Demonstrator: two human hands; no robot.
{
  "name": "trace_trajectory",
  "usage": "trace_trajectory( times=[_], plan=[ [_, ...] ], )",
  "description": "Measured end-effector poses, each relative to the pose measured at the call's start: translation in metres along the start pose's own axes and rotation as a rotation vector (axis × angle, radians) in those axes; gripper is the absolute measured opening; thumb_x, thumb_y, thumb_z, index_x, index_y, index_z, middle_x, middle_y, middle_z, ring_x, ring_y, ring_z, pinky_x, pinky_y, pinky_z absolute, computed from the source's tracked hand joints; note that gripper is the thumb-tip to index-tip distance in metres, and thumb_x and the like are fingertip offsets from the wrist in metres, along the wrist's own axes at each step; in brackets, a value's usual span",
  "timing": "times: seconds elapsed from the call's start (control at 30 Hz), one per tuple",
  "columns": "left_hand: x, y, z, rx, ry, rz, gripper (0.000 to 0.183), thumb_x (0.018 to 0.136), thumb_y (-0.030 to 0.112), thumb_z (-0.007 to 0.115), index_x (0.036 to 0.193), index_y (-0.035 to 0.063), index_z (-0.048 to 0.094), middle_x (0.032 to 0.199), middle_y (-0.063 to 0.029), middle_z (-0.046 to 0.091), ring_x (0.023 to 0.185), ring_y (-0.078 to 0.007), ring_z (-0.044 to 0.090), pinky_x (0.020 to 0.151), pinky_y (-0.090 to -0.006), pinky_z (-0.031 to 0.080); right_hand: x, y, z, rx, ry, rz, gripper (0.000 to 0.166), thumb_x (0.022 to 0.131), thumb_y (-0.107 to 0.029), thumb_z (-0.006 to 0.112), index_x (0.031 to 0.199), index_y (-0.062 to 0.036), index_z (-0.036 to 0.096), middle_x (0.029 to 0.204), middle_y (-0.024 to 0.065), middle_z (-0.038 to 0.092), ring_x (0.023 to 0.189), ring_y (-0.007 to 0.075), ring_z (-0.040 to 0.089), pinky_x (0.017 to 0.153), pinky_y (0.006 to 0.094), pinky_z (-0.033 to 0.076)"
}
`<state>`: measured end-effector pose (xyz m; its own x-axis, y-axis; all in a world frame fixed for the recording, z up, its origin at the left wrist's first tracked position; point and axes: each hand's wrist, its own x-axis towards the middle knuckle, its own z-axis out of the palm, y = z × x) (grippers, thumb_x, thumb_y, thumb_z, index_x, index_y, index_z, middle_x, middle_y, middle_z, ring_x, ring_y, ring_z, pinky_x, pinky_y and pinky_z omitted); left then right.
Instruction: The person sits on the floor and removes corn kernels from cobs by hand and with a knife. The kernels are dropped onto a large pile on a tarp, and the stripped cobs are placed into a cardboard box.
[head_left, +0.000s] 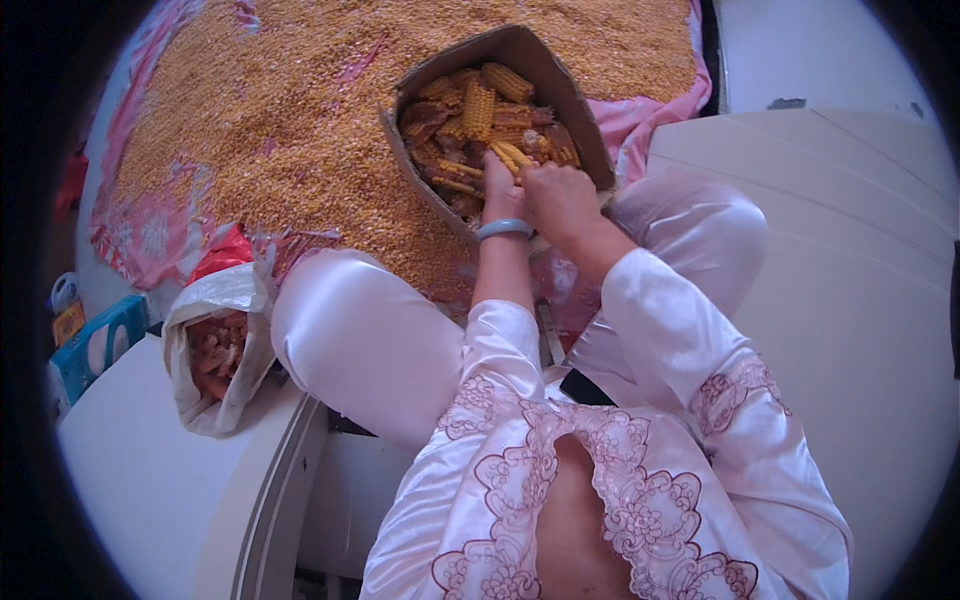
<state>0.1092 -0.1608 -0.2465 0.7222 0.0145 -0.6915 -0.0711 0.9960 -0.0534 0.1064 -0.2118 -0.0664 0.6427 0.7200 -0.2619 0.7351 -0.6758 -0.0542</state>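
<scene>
A cardboard box with dried corn cobs inside stands just beyond my knees. Over its near side, my left hand, with a pale bangle at the wrist, is closed round a partly shelled corn cob. My right hand presses against the near end of the same cob from the right; its fingertips are partly hidden. Full cobs and reddish, shelled ones lie mixed in the box.
Loose corn kernels spread over a pink cloth beyond and left of the box. A white sack holding reddish pieces stands at the left on a pale surface. Behind it is a blue package. A pale panel lies to the right.
</scene>
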Motion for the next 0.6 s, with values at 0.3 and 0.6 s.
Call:
trace_trajectory(
  times=[0.3, 0.6],
  plan=[
    [-0.015, -0.004, -0.008, 0.092, -0.260, 0.366, 0.050, 0.092, 0.050, 0.026, 0.106, 0.0087, 0.050, 0.100, -0.0091, 0.057, 0.090, -0.0229, 0.057, 0.076, -0.0365, 0.050, 0.052, -0.007, 0.004, 0.060, -0.092, 0.000, 0.014, 0.070, -0.016, 0.060, 0.075, -0.0042, 0.065, 0.081, 0.0155, 0.065, 0.079, 0.0305, 0.064, 0.068, 0.0399, 0.052],
    [-0.021, -0.003, 0.002, -0.089, -0.243, -0.049, 0.049, 0.092, 0.048, 0.022, 0.114, 0.0145, 0.050, 0.107, -0.0071, 0.058, 0.094, -0.0233, 0.059, 0.074, -0.0426, 0.052, 0.053, 0.034, 0.025, 0.380, 0.099, 0.081, 0.018, 0.074, -0.018, 0.055, 0.078, -0.0060, 0.067, 0.077, 0.0192, 0.063, 0.075, 0.0361, 0.062, 0.072, 0.0448, 0.050]
  ],
)
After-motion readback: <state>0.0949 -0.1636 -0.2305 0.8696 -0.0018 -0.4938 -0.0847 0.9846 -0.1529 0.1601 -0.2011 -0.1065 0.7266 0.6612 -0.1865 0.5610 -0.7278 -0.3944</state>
